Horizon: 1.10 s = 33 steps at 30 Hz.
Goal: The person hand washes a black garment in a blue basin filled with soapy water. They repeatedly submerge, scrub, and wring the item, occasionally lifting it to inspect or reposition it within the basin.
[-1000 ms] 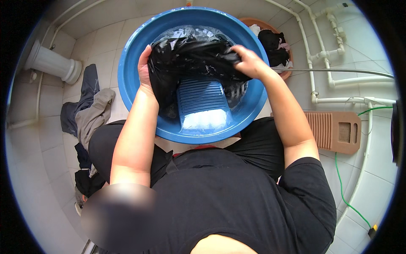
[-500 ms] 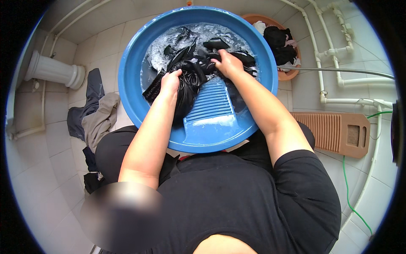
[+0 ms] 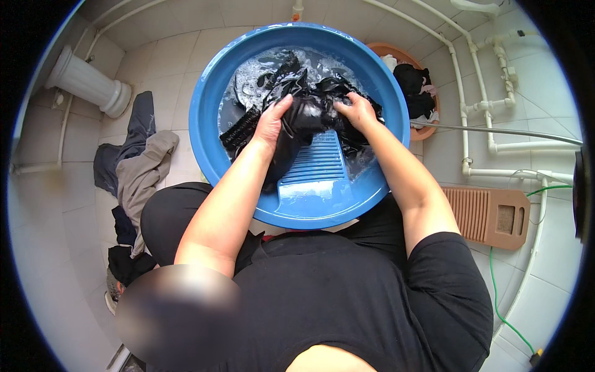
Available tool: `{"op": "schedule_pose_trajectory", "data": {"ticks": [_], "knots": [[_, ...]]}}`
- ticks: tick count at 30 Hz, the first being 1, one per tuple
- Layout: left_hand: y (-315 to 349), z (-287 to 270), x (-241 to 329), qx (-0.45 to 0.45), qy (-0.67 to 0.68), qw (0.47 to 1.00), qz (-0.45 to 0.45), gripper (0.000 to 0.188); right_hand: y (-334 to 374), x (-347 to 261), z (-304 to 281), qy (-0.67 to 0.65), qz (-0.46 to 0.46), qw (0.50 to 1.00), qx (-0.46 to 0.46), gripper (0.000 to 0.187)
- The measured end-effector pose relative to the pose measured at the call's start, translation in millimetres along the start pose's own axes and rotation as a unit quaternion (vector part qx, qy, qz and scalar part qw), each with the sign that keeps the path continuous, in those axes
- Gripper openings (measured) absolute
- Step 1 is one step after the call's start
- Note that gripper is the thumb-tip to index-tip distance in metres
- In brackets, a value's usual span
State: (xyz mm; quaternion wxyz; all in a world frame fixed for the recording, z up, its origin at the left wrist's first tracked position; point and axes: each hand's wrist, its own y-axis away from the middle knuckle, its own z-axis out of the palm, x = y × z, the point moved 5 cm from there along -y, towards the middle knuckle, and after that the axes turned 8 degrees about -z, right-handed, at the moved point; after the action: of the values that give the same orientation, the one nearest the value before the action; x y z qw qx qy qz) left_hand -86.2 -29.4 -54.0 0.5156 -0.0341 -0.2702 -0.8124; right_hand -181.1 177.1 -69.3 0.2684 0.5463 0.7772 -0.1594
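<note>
A wet, shiny black garment (image 3: 308,116) is bunched up between my two hands, over a round blue basin (image 3: 203,118) of sudsy water. My left hand (image 3: 271,123) grips its left part, thumb on top, with a fold hanging down below the wrist. On the other side my right hand (image 3: 359,112) has its fingers closed on the garment's right end; some fingertips are hidden in the cloth. Just below the garment shows the ridged washboard (image 3: 315,160) moulded into the basin's near side. More dark cloth lies half sunk in the foam, and where one piece ends is unclear.
An orange-brown tub (image 3: 427,132) of clothes stands beyond the basin at right. A brown washboard (image 3: 486,217) lies by my right knee, near a green cord (image 3: 501,310). Grey trousers (image 3: 141,127) and beige cloth (image 3: 147,166) lie on the left floor. White pipes (image 3: 463,136) line the wall.
The garment's middle is now gathered up and stretched between my hands. My right hand has come nearer to me in the basin. The whole view has shifted slightly.
</note>
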Motion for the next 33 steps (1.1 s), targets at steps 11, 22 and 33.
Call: {"op": "schedule_pose_trajectory", "data": {"ticks": [11,22,33], "knots": [[19,13,-17,-0.135,0.024,0.988,-0.066,0.030,109,-234,4,-0.118,-0.418,0.895,0.099,0.023],[-22,-67,-40,-0.043,-0.082,0.995,-0.031,0.026,96,-194,14,-0.138,-0.241,0.948,0.154,0.015],[-1,-15,-3,0.113,-0.005,0.987,0.117,0.038,6,-35,-14,-0.008,0.017,0.995,0.103,0.054]]}}
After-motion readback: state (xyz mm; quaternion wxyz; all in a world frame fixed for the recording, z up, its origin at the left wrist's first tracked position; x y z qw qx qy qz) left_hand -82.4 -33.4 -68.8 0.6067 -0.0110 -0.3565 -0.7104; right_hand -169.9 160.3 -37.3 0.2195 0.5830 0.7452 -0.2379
